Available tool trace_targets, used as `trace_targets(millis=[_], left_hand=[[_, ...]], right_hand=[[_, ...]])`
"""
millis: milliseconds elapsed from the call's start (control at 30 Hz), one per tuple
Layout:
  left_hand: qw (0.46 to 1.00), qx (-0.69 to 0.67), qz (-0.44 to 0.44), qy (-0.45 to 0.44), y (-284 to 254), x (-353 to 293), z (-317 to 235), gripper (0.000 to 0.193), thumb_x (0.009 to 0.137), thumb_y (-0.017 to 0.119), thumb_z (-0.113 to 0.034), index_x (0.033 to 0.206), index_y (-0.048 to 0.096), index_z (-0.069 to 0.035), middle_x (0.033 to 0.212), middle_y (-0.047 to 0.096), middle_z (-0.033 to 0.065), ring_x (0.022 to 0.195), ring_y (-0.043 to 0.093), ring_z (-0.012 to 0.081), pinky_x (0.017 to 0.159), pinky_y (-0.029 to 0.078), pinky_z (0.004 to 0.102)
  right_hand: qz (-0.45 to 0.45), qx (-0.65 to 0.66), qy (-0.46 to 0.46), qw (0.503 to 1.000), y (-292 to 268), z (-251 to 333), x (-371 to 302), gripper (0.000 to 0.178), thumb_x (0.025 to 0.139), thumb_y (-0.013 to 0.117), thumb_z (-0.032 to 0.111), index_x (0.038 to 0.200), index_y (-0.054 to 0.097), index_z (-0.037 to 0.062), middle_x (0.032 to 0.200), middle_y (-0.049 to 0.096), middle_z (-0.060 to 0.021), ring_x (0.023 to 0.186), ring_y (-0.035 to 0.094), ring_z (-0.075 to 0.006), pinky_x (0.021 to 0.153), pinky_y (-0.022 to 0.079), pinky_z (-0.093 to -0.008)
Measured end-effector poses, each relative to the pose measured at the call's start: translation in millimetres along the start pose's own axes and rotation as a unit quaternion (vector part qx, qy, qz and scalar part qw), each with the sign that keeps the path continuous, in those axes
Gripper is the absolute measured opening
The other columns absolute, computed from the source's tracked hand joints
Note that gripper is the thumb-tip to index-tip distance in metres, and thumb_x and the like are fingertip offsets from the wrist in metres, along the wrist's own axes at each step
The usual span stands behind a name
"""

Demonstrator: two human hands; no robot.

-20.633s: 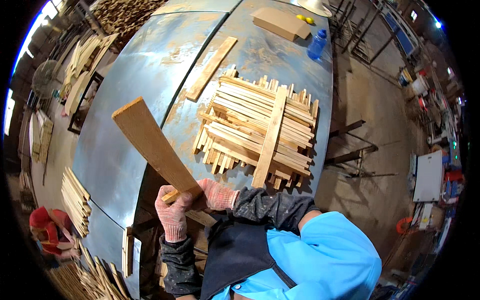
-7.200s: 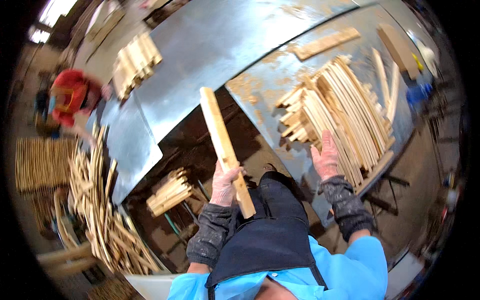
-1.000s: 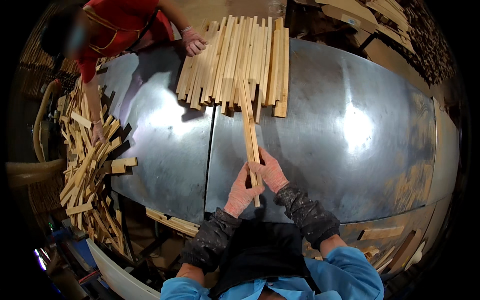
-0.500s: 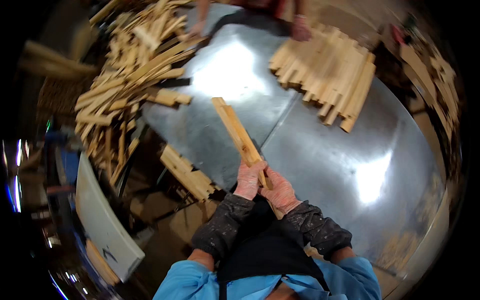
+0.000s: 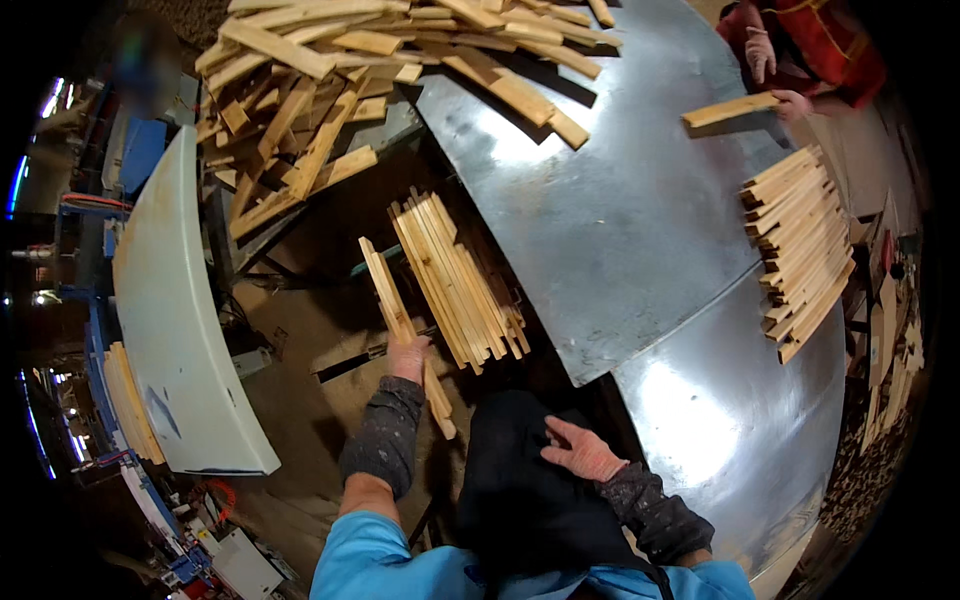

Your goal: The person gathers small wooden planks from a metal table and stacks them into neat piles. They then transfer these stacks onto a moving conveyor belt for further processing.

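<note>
My left hand (image 5: 408, 358), in a pinkish glove, is closed round the narrow wooden strips (image 5: 384, 285), apparently two lying together. They extend above and below the hand, to the left of a stack of wooden strips (image 5: 455, 285) that sits lower than the metal table. My gloved right hand (image 5: 585, 452) holds nothing; its fingers are apart, over my dark apron near the table edge.
A metal-topped table (image 5: 620, 230) lies to the right, with a row of strips (image 5: 805, 250) on it. A loose wood pile (image 5: 320, 70) fills the far left. Across the table, a co-worker's hand (image 5: 793, 105) holds a strip. A pale panel (image 5: 180, 320) stands left.
My view has turned left. The wooden strips, previously between both hands over the table, have moved to the stack's left side in my left hand. My right hand has let go.
</note>
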State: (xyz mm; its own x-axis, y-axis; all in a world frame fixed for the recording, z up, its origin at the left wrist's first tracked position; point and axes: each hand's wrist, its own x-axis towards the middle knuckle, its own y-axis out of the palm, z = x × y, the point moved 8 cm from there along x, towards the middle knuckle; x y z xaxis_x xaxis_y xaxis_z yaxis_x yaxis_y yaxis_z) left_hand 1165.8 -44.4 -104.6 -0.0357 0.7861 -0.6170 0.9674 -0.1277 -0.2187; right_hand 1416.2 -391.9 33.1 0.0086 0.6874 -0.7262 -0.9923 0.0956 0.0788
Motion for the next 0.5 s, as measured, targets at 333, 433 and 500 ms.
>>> trace_targets(millis=[333, 433, 500], left_hand=[[0.973, 0.129, 0.148, 0.123, 30, 203, 49, 0.056, 0.1, 0.077, -0.031, 0.142, 0.06, 0.003, 0.124, 0.072, 0.0141, 0.11, 0.067, 0.0289, 0.099, 0.055, 0.0433], [0.973, 0.059, 0.22, 0.037, 41, 240, 96, 0.058, 0.108, 0.062, -0.038, 0.153, 0.054, -0.002, 0.147, 0.062, 0.0119, 0.129, 0.058, 0.0263, 0.113, 0.047, 0.0403], [0.971, -0.039, 0.228, -0.066, 62, 231, 94, 0.071, 0.11, 0.055, -0.051, 0.162, 0.045, -0.004, 0.157, 0.054, 0.0153, 0.137, 0.056, 0.0302, 0.117, 0.045, 0.0423]], right_hand=[[0.072, 0.081, 0.163, 0.981, 62, -87, 34, 0.083, 0.103, 0.078, 0.033, 0.169, 0.035, 0.0048, 0.163, 0.052, -0.0221, 0.15, 0.051, -0.0299, 0.119, 0.047, -0.0409], [0.089, 0.029, 0.152, 0.984, 51, -67, 48, 0.083, 0.105, 0.075, 0.038, 0.169, 0.034, 0.0053, 0.164, 0.051, -0.0206, 0.149, 0.053, -0.0312, 0.119, 0.047, -0.0426], [0.082, -0.004, 0.12, 0.989, 57, -63, 52, 0.083, 0.105, 0.072, 0.043, 0.169, 0.035, 0.0043, 0.163, 0.053, -0.0209, 0.145, 0.057, -0.0311, 0.117, 0.049, -0.0414]])
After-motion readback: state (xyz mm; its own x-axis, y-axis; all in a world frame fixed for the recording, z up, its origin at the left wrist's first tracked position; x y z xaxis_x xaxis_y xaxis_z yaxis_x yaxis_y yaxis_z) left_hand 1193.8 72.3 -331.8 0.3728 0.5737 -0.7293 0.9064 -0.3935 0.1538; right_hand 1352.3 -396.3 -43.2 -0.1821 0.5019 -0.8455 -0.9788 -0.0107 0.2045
